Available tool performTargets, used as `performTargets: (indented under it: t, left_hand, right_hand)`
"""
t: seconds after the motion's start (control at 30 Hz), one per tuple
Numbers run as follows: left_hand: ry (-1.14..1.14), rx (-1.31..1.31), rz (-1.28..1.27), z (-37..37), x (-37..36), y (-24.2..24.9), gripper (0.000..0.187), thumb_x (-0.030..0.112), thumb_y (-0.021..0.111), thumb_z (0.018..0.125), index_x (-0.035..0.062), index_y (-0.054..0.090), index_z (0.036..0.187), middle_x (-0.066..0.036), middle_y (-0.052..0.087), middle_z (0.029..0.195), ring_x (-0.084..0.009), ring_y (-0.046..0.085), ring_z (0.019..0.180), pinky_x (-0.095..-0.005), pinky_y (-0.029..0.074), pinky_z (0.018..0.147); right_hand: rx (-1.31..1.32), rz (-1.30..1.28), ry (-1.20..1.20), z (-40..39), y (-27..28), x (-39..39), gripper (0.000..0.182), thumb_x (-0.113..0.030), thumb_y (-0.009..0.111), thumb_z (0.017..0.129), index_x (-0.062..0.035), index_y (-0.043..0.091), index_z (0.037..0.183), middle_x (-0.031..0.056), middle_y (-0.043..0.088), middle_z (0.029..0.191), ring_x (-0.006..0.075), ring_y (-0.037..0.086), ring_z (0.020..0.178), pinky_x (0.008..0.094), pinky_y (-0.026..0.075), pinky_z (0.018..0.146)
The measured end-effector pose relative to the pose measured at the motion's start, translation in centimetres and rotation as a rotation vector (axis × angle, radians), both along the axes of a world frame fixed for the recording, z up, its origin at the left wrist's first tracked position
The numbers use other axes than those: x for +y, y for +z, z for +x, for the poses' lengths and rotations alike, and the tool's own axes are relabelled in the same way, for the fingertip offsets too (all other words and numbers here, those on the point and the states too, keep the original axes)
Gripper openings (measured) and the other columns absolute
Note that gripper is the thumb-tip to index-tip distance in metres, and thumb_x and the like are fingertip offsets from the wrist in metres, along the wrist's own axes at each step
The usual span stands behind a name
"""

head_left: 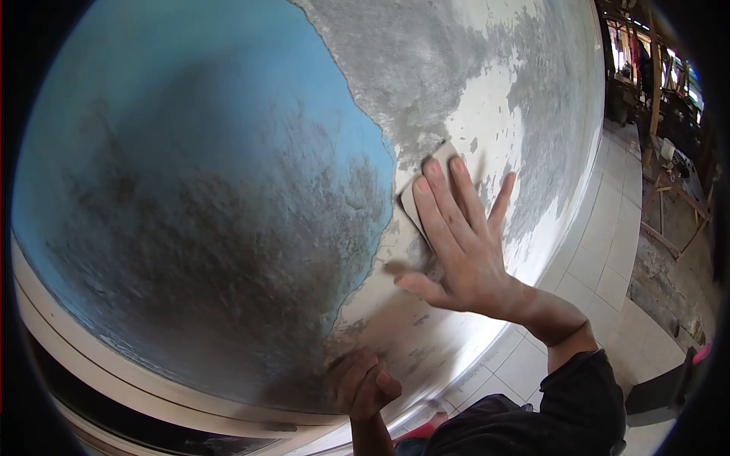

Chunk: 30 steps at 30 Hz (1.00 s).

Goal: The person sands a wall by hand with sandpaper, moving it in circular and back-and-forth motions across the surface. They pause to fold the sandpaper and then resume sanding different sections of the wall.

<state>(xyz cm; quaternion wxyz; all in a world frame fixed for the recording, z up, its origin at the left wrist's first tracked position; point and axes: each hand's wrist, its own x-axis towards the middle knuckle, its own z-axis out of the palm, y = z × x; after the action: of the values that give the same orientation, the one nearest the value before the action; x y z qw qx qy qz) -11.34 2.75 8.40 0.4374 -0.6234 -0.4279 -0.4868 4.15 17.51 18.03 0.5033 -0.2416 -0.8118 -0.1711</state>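
Observation:
A pale flat pad (pixel 416 204) lies against the wall (pixel 426 61) beside the jagged edge of the blue paint (pixel 228 91). My right hand (pixel 464 243) presses on it with the fingers stretched out and spread, the thumb pointing left. The rest of the pad is hidden under the palm and fingers. Lower down, my left hand (pixel 363 384) is near the bottom of the blue area, its fingers curled. Whether it holds anything is hidden. Dark smudges cover much of the blue paint; grey and white patches show right of it.
A pale ledge (pixel 175 387) runs below the wall at the lower left. Light floor tiles (pixel 593 251) stretch along the right. Beyond them stand wooden posts and clutter (pixel 661 182). A dark object with a pink part (pixel 669 387) is at the lower right.

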Motion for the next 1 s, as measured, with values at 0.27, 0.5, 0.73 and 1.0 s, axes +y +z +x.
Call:
performTargets:
  t: [0.27, 0.5, 0.73, 1.0]
  left_hand:
    - [0.009, -0.007, 0.007, 0.3, 0.0, 0.2, 0.019, 0.013, 0.051, 0.082, 0.0059, 0.057, 0.065, -0.006, 0.060, 0.074, -0.0219, 0.061, 0.068, -0.0319, 0.053, 0.058]
    - [-0.006, -0.016, -0.015, 0.2, -0.1, 0.0, 0.021, 0.014, 0.049, 0.082, 0.0060, 0.055, 0.064, -0.007, 0.059, 0.073, -0.0225, 0.060, 0.067, -0.0334, 0.053, 0.060]
    - [-0.026, -0.045, 0.003, -0.1, -0.5, -0.4, 0.015, 0.014, 0.055, 0.079, 0.0062, 0.061, 0.068, -0.004, 0.062, 0.078, -0.0199, 0.064, 0.068, -0.0289, 0.055, 0.061]
    - [-0.045, -0.017, 0.016, -0.3, -0.2, -0.4, 0.021, 0.015, 0.050, 0.081, 0.0072, 0.055, 0.063, -0.006, 0.059, 0.071, -0.0225, 0.060, 0.065, -0.0323, 0.054, 0.057]
  right_hand:
    - [-0.089, 0.006, -0.099, 0.4, 1.7, -0.7, 0.089, -0.064, 0.038, 0.086, 0.0040, 0.026, 0.141, 0.0221, 0.024, 0.148, 0.0400, 0.013, 0.139, 0.0691, -0.014, 0.097]
    - [-0.076, 0.014, -0.086, -0.1, 2.2, -1.1, 0.092, -0.067, 0.038, 0.084, 0.0048, 0.026, 0.141, 0.0231, 0.025, 0.147, 0.0402, 0.012, 0.139, 0.0690, -0.014, 0.097]
    - [-0.070, 0.059, -0.091, -0.2, 0.7, -0.6, 0.094, -0.069, 0.035, 0.084, 0.0062, 0.027, 0.140, 0.0249, 0.024, 0.147, 0.0402, 0.011, 0.139, 0.0675, -0.014, 0.099]
    - [-0.028, -0.019, -0.012, -0.6, -0.2, -1.1, 0.098, -0.066, 0.054, 0.076, -0.0009, 0.025, 0.143, 0.0178, 0.022, 0.150, 0.0374, 0.013, 0.140, 0.0781, -0.006, 0.091]
